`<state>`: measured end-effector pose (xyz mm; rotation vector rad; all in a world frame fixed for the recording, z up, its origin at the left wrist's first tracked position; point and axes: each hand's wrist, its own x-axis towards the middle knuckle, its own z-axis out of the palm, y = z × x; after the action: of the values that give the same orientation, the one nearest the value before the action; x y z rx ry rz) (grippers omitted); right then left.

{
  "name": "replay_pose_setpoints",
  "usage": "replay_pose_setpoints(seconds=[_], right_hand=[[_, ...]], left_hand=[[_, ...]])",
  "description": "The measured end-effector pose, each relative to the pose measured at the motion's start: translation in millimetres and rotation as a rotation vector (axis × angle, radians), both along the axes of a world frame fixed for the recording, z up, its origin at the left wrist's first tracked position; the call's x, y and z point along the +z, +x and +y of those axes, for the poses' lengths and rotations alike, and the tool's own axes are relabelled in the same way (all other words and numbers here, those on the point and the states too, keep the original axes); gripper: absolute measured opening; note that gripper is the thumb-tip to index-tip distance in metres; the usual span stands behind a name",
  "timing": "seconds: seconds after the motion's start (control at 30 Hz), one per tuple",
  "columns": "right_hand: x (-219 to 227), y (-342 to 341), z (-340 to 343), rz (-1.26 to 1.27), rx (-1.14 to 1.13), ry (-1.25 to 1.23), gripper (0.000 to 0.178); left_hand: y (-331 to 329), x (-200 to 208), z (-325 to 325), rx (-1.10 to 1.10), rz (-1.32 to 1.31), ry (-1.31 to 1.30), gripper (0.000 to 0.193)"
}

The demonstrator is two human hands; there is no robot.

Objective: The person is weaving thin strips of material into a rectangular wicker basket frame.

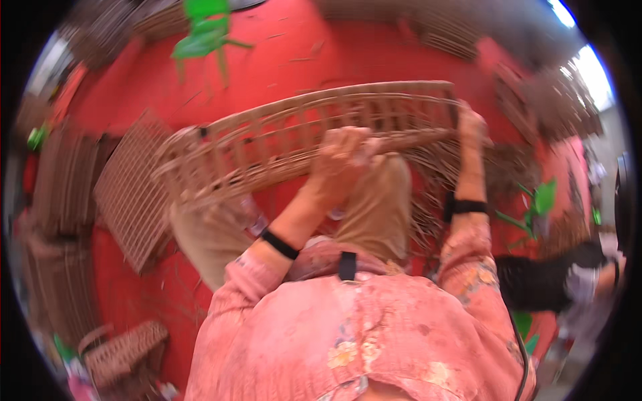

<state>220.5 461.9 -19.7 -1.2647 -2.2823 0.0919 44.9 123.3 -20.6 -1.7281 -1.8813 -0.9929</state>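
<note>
A long brown wicker frame (231, 155), with upright slats and strands woven along its lower side, lies tilted across my knees. My left hand (341, 160) is closed in a fist at the middle of its near woven edge, beside a thick roll of strands (418, 138). Up at the frame's right end, my right hand (471, 123) has its fingers curled round the end edge. Motion blurs both hands, so fine strands between the fingers cannot be made out. Loose wicker strands (435, 177) hang below the right end.
A flat wicker lattice panel (137, 194) leans on my left, beside stacked brown panels (63, 180). Ahead on the red floor (281, 47) stands a green chair (204, 37). A person in dark clothing (552, 277) sits at my right, near another green chair (538, 204).
</note>
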Motion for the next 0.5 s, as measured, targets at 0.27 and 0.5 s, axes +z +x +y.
replay_pose_setpoints(seconds=[0.27, 0.5], right_hand=[[-30.7, 24.5, 42.7, 1.147, 0.055, -0.960, 0.024], [-28.2, 53.2, 131.8, 1.157, 0.109, -0.724, 0.023]], left_hand=[[-0.6, 7.8, -36.2, -0.135, -0.162, 0.108, 0.024], [-83.5, 37.8, -171.1, 0.614, -0.123, 0.250, 0.017]])
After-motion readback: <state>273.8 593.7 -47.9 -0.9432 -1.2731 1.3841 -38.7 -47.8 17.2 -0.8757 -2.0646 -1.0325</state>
